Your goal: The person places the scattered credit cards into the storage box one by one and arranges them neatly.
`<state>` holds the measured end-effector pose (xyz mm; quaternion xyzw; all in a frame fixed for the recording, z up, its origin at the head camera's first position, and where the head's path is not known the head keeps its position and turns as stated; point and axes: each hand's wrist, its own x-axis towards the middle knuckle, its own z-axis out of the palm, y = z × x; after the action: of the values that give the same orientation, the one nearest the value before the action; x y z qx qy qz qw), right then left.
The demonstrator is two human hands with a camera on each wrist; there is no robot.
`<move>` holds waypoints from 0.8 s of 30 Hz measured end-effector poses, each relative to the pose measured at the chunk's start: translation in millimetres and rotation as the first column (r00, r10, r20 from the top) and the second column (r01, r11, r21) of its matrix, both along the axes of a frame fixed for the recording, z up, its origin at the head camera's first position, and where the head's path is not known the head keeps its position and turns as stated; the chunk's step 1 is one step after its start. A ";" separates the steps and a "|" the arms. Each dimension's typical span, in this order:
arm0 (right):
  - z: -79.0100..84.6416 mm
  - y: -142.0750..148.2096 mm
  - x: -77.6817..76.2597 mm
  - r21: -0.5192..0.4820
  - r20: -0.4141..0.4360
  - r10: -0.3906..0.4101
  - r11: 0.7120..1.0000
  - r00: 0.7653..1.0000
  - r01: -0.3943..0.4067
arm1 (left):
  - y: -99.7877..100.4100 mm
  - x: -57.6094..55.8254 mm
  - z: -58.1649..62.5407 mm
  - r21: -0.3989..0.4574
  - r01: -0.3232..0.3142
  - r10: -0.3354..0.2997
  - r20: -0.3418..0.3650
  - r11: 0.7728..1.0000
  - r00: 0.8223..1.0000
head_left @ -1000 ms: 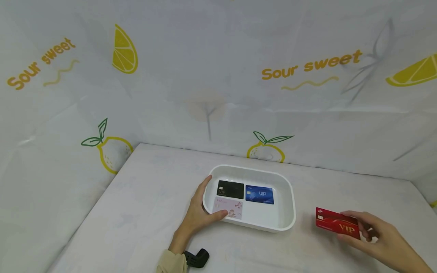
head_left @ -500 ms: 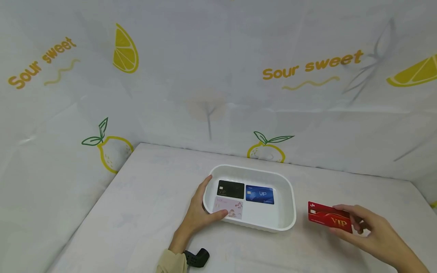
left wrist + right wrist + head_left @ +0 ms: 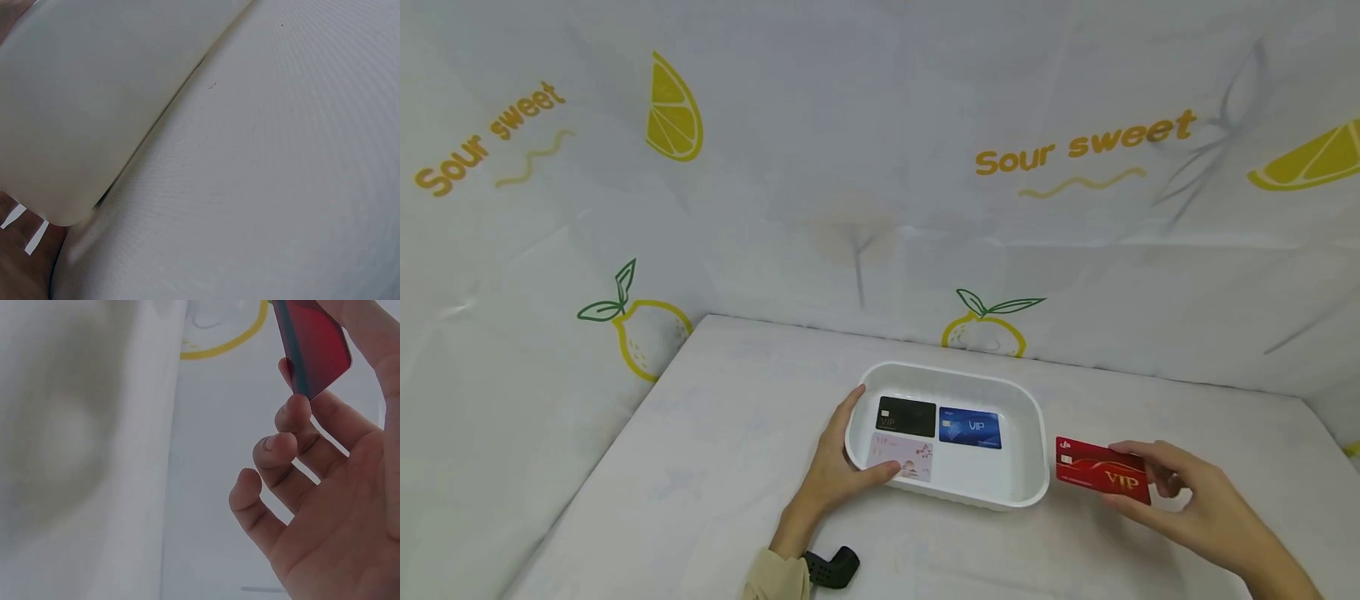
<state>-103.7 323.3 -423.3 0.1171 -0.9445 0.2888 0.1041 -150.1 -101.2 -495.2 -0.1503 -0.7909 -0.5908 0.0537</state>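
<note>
My left hand (image 3: pixel 835 475) holds the left end of a white plastic tray (image 3: pixel 973 477), its thumb over the near rim and fingers along the outer side. Inside lie three VIP cards: a black card (image 3: pixel 906 417) at back left, a blue card (image 3: pixel 972 427) to its right, and a pink card (image 3: pixel 901 452) in front of the black one. Just right of the tray, my right hand (image 3: pixel 1195 496) pinches a red VIP card (image 3: pixel 1093 468) by its right end, above the table. In the right wrist view, the red card (image 3: pixel 315 347) sits between thumb and fingers.
The pale table (image 3: pixel 700 450) reaches back to a white curtain (image 3: pixel 850 167) printed with lemons and lettering. A black curved device (image 3: pixel 835 568) is at the left wrist, by the beige sleeve (image 3: pixel 777 575).
My right hand has carried the red card leftward and slightly away from me, close to the tray's right rim. The left hand and tray have stayed put.
</note>
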 end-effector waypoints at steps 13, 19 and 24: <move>5.3 -26.2 -5.7 0.002 -0.013 0.017 1.000 1.000 -0.017 | 0.1 0.4 -0.9 0.001 -0.004 0.004 0.011 1.000 1.000; 10.8 -37.0 -7.7 -0.008 -0.031 0.042 0.999 0.999 -0.042 | -0.1 0.7 1.1 0.005 0.011 -0.011 -0.010 1.000 1.000; 12.8 -47.4 -10.2 -0.015 -0.036 0.055 0.998 0.998 -0.056 | 0.2 0.8 1.6 -0.001 0.010 -0.010 -0.009 1.000 1.000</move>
<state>-113.9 275.9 -410.5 0.1475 -0.9365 0.2971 0.1140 -149.3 -100.9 -493.6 -0.1569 -0.7900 -0.5902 0.0541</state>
